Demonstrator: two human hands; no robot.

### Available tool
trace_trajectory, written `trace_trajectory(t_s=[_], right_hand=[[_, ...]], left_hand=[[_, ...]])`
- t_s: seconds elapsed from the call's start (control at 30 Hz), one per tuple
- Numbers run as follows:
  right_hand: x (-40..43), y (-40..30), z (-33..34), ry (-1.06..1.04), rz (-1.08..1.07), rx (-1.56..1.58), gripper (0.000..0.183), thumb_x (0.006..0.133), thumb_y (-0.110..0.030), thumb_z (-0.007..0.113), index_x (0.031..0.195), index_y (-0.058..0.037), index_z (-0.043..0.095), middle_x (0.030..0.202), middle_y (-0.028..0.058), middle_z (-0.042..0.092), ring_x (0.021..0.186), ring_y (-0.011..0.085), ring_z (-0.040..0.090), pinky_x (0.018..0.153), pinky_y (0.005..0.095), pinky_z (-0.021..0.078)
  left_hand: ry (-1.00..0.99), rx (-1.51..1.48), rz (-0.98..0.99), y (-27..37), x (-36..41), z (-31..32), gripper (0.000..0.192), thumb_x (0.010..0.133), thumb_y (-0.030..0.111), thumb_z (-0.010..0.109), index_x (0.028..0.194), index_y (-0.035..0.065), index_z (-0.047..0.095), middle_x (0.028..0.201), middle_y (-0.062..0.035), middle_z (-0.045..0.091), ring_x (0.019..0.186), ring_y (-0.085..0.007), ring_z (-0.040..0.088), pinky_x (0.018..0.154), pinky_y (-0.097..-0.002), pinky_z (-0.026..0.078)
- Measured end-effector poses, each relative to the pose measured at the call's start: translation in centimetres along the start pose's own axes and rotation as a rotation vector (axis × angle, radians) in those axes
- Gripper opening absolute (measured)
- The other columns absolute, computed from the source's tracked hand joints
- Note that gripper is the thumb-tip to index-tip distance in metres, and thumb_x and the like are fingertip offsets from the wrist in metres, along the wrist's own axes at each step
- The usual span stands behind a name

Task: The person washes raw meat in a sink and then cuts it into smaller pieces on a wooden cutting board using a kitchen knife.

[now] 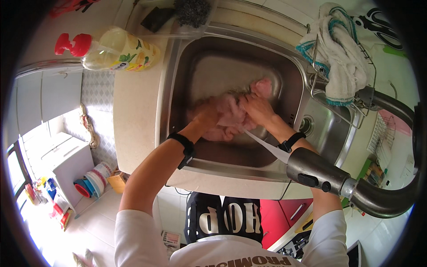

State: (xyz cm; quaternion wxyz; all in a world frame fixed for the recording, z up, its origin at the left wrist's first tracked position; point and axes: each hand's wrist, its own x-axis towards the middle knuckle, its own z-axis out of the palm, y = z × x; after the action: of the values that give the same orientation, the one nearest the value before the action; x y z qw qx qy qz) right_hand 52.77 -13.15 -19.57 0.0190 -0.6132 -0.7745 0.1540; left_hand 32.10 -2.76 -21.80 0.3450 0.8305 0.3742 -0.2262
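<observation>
Both of my hands are down in the main basin of a stainless steel sink (230,63), which holds water. Pink pieces of what looks like raw meat (230,108) lie between and below them. My left hand (209,111) is under water and blurred against the meat, its fingers hidden. With bent fingers, my right hand (257,106) grips the meat at its right side. One separate pink piece (262,87) sits just beyond my right hand. From the pull-down faucet head (317,172), a stream of water (267,146) runs onto the meat.
A pump bottle of dish soap (120,50) stands left of the sink. Behind are a dark scouring pad (192,12) and a black sponge (158,18). A white towel (347,56) hangs over a wire rack (313,71). The small basin's drain (306,124) lies right.
</observation>
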Motion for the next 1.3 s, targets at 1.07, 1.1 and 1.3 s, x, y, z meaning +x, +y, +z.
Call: trace_trajectory(t_s=[1.07, 1.1, 1.3], right_hand=[[-2.6, -5.7, 0.3, -0.191, 0.040, 0.320, 0.042, 0.078, -0.012, 0.064, 0.119, -0.0067, 0.057, 0.120, 0.0129, 0.058, 0.113, 0.0322, 0.053, 0.094, 0.0444, 0.0431], [-1.7, -6.1, 1.3, -0.233, -0.008, 0.314, 0.040, 0.078, -0.012, 0.064, 0.118, -0.0065, 0.057, 0.119, 0.0128, 0.058, 0.113, 0.0321, 0.054, 0.094, 0.0441, 0.0429], [-5.3, -4.5, 5.3, -0.396, 0.391, 0.366, 0.031, 0.079, -0.007, 0.062, 0.110, -0.0051, 0.061, 0.113, 0.0127, 0.060, 0.111, 0.0316, 0.054, 0.094, 0.0424, 0.0417]], left_hand=[[-0.290, 0.130, 0.538, 3.0, -5.2, -1.6, 0.031, 0.084, 0.018, 0.061, 0.115, 0.0196, 0.059, 0.102, -0.0093, 0.066, 0.093, -0.0276, 0.066, 0.074, -0.0387, 0.055], [-0.114, 0.214, 0.495, 1.9, -5.1, -0.9, 0.034, 0.083, 0.020, 0.063, 0.116, 0.0164, 0.059, 0.103, -0.0105, 0.065, 0.093, -0.0287, 0.066, 0.075, -0.0378, 0.055], [0.518, 0.391, 0.463, 3.5, -2.2, -1.3, 0.037, 0.081, 0.025, 0.066, 0.112, 0.0043, 0.062, 0.102, -0.0132, 0.064, 0.089, -0.0302, 0.065, 0.074, -0.0367, 0.054]])
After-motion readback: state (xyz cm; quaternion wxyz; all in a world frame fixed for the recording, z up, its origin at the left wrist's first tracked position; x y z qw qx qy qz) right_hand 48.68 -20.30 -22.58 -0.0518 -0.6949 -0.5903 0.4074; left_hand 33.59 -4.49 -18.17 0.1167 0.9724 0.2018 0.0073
